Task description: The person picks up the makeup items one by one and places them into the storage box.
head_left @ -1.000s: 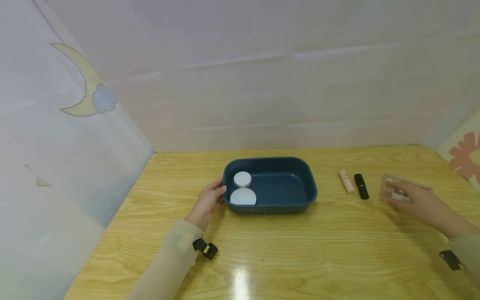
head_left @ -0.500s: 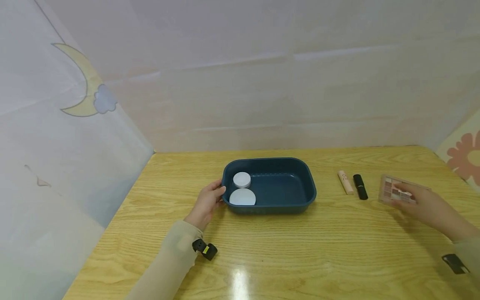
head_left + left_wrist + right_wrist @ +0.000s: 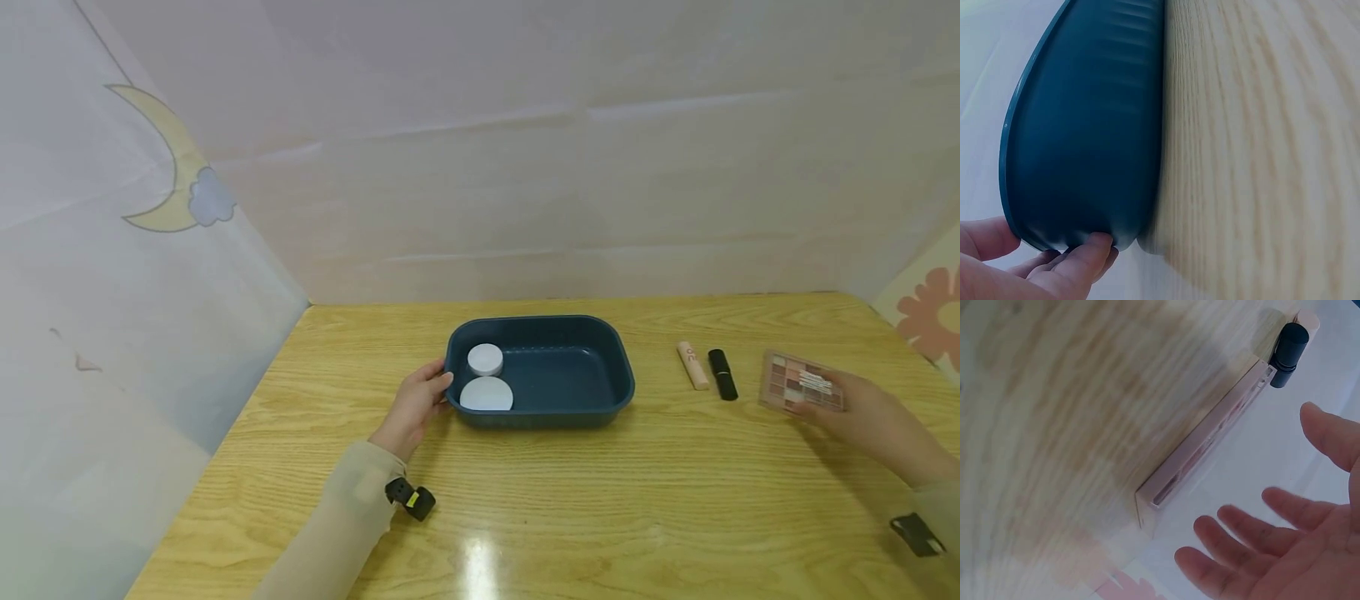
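Observation:
A dark blue rectangular tub (image 3: 555,420) stands on the wooden table with two round white-lidded pots inside, a smaller pot (image 3: 485,358) behind a larger one (image 3: 486,394). My left hand (image 3: 414,406) holds the tub's left end, thumb at the rim and fingers against the outer wall (image 3: 1085,156). On the right, a clear-lidded eyeshadow palette (image 3: 795,381) lies flat. My right hand (image 3: 870,414) overlaps its right end in the head view. In the right wrist view its fingers (image 3: 1235,547) are spread and relaxed, apart from the palette (image 3: 1204,437).
Between tub and palette lie a pale pink tube (image 3: 692,365) and a black lipstick (image 3: 722,374), side by side. The wooden table (image 3: 570,517) reaches back to a pale cloth backdrop (image 3: 570,208), with more cloth along the left side.
My right hand has drawn back to the right, its fingers coming off the palette's top so that more of the colour pans shows. The left hand and the tub have stayed put.

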`<state>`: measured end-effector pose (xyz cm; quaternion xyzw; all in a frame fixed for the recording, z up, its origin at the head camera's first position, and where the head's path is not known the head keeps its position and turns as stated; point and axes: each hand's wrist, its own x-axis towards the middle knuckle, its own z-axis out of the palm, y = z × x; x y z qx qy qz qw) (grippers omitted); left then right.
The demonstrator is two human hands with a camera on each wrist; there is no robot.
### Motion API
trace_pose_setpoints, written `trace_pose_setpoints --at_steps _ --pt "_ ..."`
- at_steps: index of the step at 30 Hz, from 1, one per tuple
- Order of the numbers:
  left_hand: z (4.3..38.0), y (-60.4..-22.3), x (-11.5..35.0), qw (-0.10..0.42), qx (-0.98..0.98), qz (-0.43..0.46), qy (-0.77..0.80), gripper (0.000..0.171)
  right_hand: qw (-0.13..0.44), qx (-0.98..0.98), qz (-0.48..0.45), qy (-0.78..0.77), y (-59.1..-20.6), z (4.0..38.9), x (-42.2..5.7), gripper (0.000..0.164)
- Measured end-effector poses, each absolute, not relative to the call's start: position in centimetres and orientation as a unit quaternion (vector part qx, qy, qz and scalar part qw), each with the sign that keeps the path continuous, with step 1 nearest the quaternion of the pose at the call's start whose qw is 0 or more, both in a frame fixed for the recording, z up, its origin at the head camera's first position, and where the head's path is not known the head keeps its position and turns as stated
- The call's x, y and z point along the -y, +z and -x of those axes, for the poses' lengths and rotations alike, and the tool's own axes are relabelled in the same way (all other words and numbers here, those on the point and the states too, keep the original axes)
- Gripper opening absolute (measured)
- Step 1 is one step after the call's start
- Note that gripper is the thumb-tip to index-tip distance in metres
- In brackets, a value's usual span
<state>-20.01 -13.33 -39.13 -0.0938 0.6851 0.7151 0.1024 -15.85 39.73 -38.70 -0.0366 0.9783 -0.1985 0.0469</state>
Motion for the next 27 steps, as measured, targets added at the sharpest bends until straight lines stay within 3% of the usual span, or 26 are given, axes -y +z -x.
trace_pose_setpoints --at_steps 6,15,22,27 --pt "20.2 -39.1 13.3 0.100 -0.681 0.100 0.719 0.046 0.056 -0.976 0.017 -0.209 -38.6 16.0 -40.1 0.074" --pt "20.2 -39.2 13.4 0.098 -0.679 0.104 0.720 0.045 0.085 -0.973 -0.003 -0.215 -39.2 16.3 -41.0 0.090" --pt "20.2 -39.1 13.4 0.102 -0.679 0.095 0.721 0.046 0.084 -0.969 -0.010 -0.233 -39.5 16.5 -41.6 0.078" --pt "20.3 -39.1 13.4 0.101 -0.680 0.096 0.720 0.046 0.095 -0.967 -0.006 -0.236 -39.4 16.7 -41.5 0.086"
